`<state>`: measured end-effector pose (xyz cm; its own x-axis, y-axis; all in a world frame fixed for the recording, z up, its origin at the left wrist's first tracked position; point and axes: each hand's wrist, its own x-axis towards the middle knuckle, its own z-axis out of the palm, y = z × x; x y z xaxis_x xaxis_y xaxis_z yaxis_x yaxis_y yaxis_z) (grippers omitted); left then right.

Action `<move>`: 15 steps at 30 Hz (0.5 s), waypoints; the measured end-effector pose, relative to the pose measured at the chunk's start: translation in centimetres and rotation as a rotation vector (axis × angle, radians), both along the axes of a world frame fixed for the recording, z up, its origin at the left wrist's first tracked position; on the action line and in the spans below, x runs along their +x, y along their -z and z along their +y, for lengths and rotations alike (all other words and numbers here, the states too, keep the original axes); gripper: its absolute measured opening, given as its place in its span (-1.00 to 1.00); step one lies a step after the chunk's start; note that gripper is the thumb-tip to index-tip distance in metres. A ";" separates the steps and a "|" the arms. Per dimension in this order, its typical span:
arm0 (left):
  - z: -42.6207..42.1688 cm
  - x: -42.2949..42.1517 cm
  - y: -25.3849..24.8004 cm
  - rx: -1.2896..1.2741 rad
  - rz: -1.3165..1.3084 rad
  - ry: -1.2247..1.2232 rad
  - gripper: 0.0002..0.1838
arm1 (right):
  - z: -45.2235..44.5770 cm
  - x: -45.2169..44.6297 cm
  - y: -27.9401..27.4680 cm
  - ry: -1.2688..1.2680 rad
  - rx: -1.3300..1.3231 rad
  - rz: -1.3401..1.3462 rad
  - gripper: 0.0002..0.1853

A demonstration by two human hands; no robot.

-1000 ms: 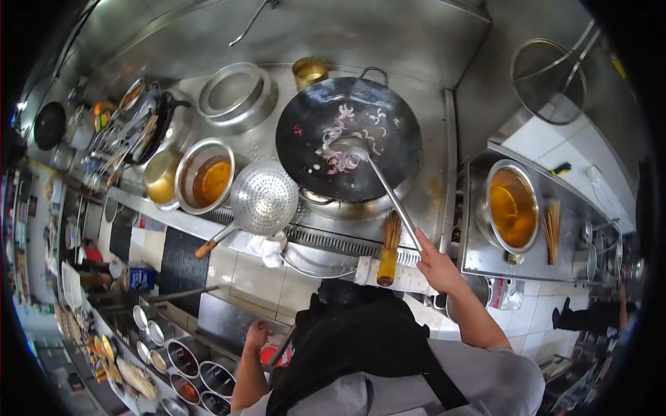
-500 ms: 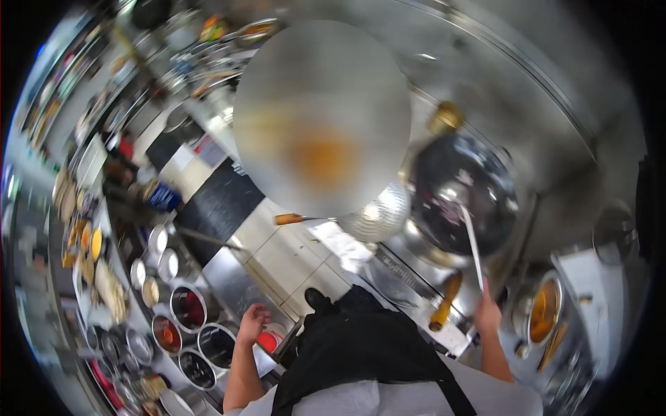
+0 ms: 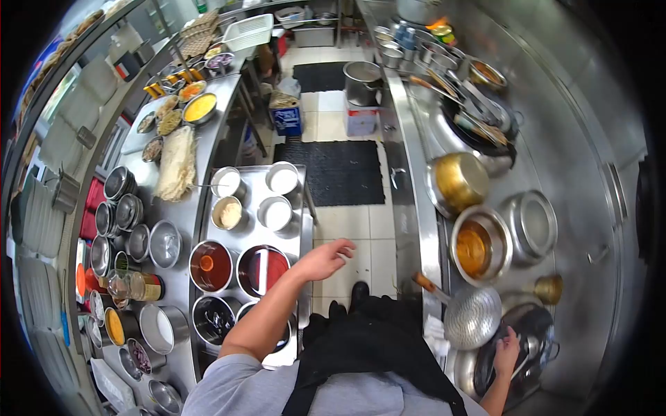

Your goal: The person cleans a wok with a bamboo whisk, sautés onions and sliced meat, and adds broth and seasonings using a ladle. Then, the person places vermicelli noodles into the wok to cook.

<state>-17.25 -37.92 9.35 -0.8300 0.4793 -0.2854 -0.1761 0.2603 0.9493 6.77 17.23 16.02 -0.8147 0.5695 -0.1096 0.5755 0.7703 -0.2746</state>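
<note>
My left hand point(image 3: 325, 261) hangs over the floor beside the steel cart, fingers apart and holding nothing. Nearest to it is a pot of red liquid point(image 3: 279, 262) with a pale flat bar across it, partly behind my forearm. Down at the right, my right hand point(image 3: 506, 352) is above the near side of a dark wok point(image 3: 534, 320), its fingers partly spread. A metal ladle point(image 3: 531, 347) rests in the wok, its handle running close beside that hand. A perforated strainer point(image 3: 472, 317) with a wooden handle lies left of the wok.
A pot of orange liquid point(image 3: 474, 251), a brass-coloured pot point(image 3: 460, 182) and an upturned steel pot point(image 3: 533, 225) line the right counter. Several pots of white contents point(image 3: 275, 213) stand on the left cart point(image 3: 243, 182). Black mats point(image 3: 340, 173) cover part of the aisle floor.
My view and body have turned leftward to face along the aisle. My right hand has let go of the ladle in the wok. My left arm is now stretched forward.
</note>
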 end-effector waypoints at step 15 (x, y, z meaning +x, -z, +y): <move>-13.7 -23.6 -3.3 0.022 0.060 -0.668 -0.56 | -16.8 -60.2 -7.8 -0.893 -0.136 0.073 -0.42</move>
